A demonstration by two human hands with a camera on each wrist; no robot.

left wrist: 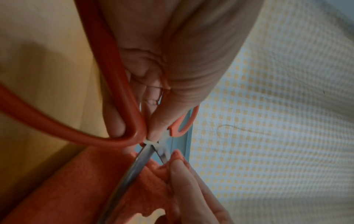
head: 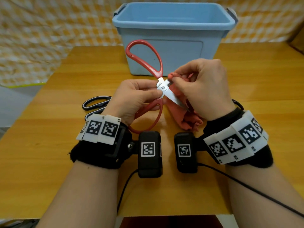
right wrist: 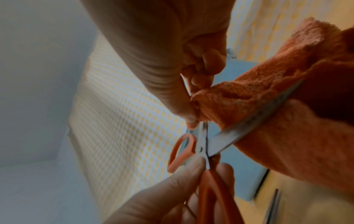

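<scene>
My left hand (head: 155, 94) pinches a pair of red-handled scissors (head: 162, 87) at the pivot, above the table. The scissors are spread wide: one handle loop points up toward the bin, the other passes under my left palm. My right hand (head: 172, 79) pinches an orange-red cloth (head: 189, 122) against the short upper blade beside the pivot. The long blade (right wrist: 239, 133) runs back toward me and lies across the cloth (right wrist: 287, 144), which hangs down under my right palm. In the left wrist view the blade (left wrist: 134, 169) also lies against the cloth (left wrist: 76, 189).
A light blue plastic bin (head: 172, 30), open on top, stands at the far edge of the wooden table (head: 49, 153). A second pair of scissors with black and white handles (head: 95, 104) lies left of my left hand. A checked yellow cloth (head: 32, 38) hangs behind.
</scene>
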